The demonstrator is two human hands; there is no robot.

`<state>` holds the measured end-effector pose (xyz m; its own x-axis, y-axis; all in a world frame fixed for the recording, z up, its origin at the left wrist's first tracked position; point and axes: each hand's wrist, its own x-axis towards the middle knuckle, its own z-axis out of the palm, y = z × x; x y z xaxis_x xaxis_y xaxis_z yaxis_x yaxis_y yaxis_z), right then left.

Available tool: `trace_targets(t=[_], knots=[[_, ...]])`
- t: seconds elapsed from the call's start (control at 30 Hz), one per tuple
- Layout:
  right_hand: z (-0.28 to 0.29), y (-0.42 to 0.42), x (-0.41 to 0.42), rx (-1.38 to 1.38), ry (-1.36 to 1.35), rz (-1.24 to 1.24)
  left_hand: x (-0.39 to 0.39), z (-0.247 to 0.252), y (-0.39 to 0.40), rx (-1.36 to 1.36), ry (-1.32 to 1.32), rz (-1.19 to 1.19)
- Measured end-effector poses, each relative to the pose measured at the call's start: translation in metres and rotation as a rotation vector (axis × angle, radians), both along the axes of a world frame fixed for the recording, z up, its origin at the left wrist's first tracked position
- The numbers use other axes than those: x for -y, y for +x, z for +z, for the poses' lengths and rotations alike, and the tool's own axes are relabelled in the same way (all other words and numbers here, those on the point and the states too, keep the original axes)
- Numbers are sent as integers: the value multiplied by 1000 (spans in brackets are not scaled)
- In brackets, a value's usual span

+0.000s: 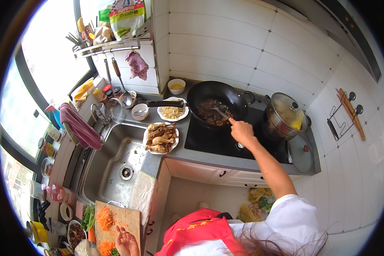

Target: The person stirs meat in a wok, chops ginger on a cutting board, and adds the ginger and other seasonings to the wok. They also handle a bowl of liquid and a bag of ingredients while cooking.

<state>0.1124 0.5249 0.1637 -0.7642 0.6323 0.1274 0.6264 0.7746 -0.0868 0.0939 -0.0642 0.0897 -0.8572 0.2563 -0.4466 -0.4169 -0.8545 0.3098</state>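
Note:
My right hand (242,131) grips the handle of a metal cooking utensil (220,112); its far end lies in the food. Dark brown minced food (211,110) sits in the bottom of a black wok (220,88) on the black cooktop (198,136). My left hand (127,242) is empty, palm up with loosely bent fingers, near the wooden cutting board (132,222). Shredded carrot (105,219) lies on that board, and a chopped carrot pile (107,248) is beside the left fingers. Left of the wok, a white plate (176,145) holds cooked chicken drumsticks (161,140).
A lidded steel pot (283,123) stands on the cooktop's right side, near a loose glass lid (300,153). A plate of pale shreds (172,112) sits under the wok's long handle (165,104). The steel sink (99,160) lies left. Plastic bags (257,204) rest on the floor.

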Motion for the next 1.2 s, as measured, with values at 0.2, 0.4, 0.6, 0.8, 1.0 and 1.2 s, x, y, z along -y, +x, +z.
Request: trace_targets(t=[0.2, 0.4, 0.6, 0.8, 1.0, 1.2], knots=[[85, 63, -10, 73, -70, -6, 6, 19, 23, 120, -63, 131], [44, 39, -23, 19, -61, -14, -12, 27, 15, 115, -91, 117], [2, 12, -37, -85, -64, -164, -7, 16, 5, 60, -80, 62], [-6, 17, -23, -99, -65, -94, -14, 27, 15, 86, -22, 118], [-29, -4, -34, -90, -13, -96, -20, 31, 16, 108, -63, 123], [-12, 14, -21, -103, -33, -81, -12, 33, 20, 150, -109, 166]])
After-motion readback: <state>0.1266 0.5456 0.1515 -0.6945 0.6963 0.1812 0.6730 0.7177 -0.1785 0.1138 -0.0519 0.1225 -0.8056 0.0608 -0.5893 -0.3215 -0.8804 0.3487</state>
